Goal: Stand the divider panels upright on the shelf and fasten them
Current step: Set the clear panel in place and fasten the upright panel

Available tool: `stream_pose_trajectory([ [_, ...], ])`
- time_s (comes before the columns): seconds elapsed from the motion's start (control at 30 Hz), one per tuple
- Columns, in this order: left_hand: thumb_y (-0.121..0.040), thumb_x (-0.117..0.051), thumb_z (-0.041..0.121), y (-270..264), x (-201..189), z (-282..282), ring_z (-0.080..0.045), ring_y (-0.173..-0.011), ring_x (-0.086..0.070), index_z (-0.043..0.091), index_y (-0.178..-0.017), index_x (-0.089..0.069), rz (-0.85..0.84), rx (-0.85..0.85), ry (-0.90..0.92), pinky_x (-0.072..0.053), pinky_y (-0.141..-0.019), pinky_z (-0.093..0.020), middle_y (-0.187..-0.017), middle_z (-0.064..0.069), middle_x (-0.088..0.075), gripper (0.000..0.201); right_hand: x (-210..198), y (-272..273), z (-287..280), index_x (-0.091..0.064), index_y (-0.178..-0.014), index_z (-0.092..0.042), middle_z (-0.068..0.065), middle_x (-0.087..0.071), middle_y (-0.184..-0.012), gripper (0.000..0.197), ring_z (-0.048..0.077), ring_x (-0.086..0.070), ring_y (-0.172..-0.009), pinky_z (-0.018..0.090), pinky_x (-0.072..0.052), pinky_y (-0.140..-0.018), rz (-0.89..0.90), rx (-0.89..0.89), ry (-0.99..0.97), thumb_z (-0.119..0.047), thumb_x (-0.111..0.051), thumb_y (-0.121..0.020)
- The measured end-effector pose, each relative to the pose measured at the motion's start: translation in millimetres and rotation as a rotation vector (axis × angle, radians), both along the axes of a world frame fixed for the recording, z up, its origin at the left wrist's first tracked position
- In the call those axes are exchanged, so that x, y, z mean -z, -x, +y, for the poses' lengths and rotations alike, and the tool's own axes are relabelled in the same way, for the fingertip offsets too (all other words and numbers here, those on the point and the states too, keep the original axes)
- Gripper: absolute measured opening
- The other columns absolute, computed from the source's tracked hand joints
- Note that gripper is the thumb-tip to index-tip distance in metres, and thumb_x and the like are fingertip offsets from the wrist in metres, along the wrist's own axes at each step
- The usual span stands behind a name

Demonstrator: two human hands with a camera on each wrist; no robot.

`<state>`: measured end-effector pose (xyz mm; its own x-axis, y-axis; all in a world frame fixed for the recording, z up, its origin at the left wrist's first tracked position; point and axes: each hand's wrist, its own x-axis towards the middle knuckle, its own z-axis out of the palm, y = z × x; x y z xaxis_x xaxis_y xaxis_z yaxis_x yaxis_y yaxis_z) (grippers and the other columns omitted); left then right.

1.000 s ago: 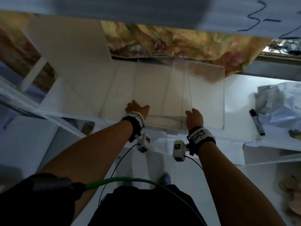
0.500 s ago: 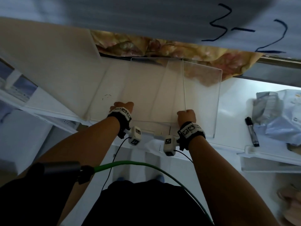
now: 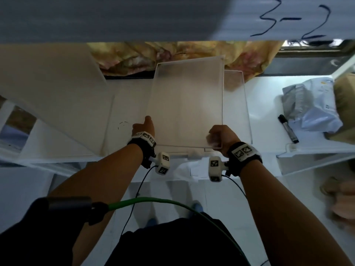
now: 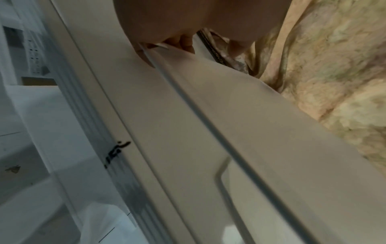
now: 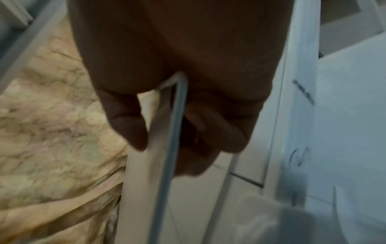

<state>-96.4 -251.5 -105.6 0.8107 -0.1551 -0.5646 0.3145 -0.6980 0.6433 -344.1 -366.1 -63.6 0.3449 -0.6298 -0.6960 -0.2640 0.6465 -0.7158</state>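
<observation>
We have one frosted panel (image 3: 184, 104) lifted off the shelf (image 3: 126, 104) and held between both hands, at the centre of the head view. Our left hand (image 3: 144, 127) grips the panel's lower left edge, thumb on top and fingers curled beneath, as the left wrist view shows. Our right hand (image 3: 221, 138) pinches the lower right corner, thumb on one face and fingers folded round the other. The panel lies tilted, its far edge up toward the patterned cloth (image 3: 172, 52) at the top of the frame; it is not yet upright.

A second panel (image 3: 236, 104) stands just right of the held one, and seems to be on edge, though we cannot tell whether it is fastened. A big white board (image 3: 57, 93) leans at the left of the frame; we cannot say if it belongs to the job.

We judge the task to be at an early or middle stage: this panel has yet to be turned on edge, set down on the shelf and fixed. No fasteners show in any view, so we cannot say how much fixing is done. A marker (image 3: 288, 128) and a crumpled bag (image 3: 311, 106) lie at the right, well apart from the work.
</observation>
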Motion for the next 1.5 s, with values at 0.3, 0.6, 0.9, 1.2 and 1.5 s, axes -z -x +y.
stream_pose_trajectory([
  [0.3, -0.100, -0.046, 0.035, 4, -23, -9, -0.030, -0.081, -0.058, -0.001, -0.083, -0.061, -0.137, 0.265, 0.285, -0.038, -0.070, -0.033, -0.086, -0.021, -0.063, 0.042, -2, 29, 38, -0.070, -0.083, 0.005, 0.021, -0.071, -0.067, 0.036, 0.023, -0.058, -0.044, 0.019, -0.032, -0.041, -0.099, -0.131, 0.320, -0.003, -0.037, -0.094],
  [0.6, -0.088, -0.072, 0.028, 52, -16, -5, -0.029, -0.154, -0.006, 0.010, -0.157, 0.013, -0.095, 0.787, 0.086, -0.013, -0.124, -0.040, -0.167, -0.013, 0.004, 0.111, -6, -4, 63, -0.070, -0.089, 0.004, 0.022, -0.070, -0.072, 0.015, 0.019, -0.059, -0.050, 0.017, -0.042, -0.043, -0.032, 0.283, 0.553, -0.004, -0.058, -0.088],
  [0.9, -0.064, -0.058, 0.088, 90, 16, -26, -0.028, -0.152, 0.019, 0.015, -0.158, 0.006, -0.578, 1.553, -0.297, 0.010, -0.121, -0.057, -0.166, -0.010, 0.016, 0.135, 31, -27, 53, -0.075, -0.077, -0.015, 0.006, -0.074, -0.066, 0.030, 0.020, -0.070, -0.064, 0.037, -0.058, -0.069, 0.059, 0.388, 0.602, -0.036, -0.059, -0.089],
  [1.2, -0.085, -0.030, 0.080, 98, 38, -8, -0.028, -0.154, 0.003, 0.032, -0.158, -0.004, -0.818, 1.566, -0.167, 0.005, -0.120, -0.060, -0.168, -0.010, -0.004, 0.092, 58, -32, 62, -0.062, -0.054, 0.000, 0.011, -0.063, -0.051, 0.062, 0.024, -0.060, -0.051, 0.039, -0.054, -0.060, 0.283, 0.287, 0.653, -0.047, -0.050, -0.094],
  [1.5, -0.061, -0.012, 0.095, 97, 51, -15, -0.021, -0.154, 0.009, 0.002, -0.157, -0.003, -0.757, 1.434, -0.138, 0.007, -0.123, -0.051, -0.167, -0.012, 0.007, 0.134, 68, -39, 67, -0.055, -0.057, 0.005, 0.025, -0.059, -0.056, 0.075, 0.026, -0.052, -0.048, 0.043, -0.051, -0.053, 0.201, 0.412, 0.749, -0.063, -0.041, -0.087],
])
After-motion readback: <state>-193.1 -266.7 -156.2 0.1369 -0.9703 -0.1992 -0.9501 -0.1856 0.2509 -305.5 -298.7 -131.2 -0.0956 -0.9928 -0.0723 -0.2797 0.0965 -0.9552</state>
